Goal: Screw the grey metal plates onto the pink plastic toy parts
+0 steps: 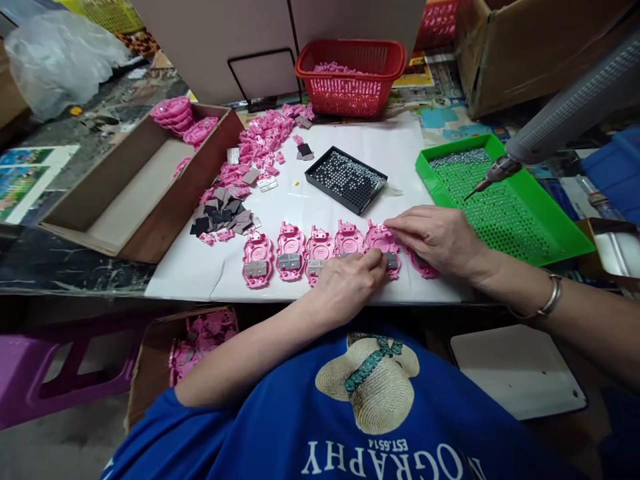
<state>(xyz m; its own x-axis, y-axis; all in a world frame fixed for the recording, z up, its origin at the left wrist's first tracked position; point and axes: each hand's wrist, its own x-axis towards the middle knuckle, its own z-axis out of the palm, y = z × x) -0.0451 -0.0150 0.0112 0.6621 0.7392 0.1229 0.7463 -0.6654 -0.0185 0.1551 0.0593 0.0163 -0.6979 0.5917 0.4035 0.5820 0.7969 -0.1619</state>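
Note:
A row of several pink plastic casings (258, 252) lies along the table's front edge, and grey metal plates (289, 261) sit in the lower halves of those I can see into. My left hand (347, 283) reaches across the row, its fingers curled and closed on the casing (376, 237) second from the right, beside its plate. At that casing's upper right edge, the fingers of my right hand (440, 239) are pressed together; whatever they hold is hidden. The last casing (423, 265) is partly covered by my right hand.
Pink parts (265, 140) and dark plates (223, 212) are heaped at left, beside a cardboard box (135, 193). A black tray (345, 180) and a green tray (510, 213) hold screws. An electric screwdriver (550, 113) hangs over the green tray. Behind stands a red basket (350, 87).

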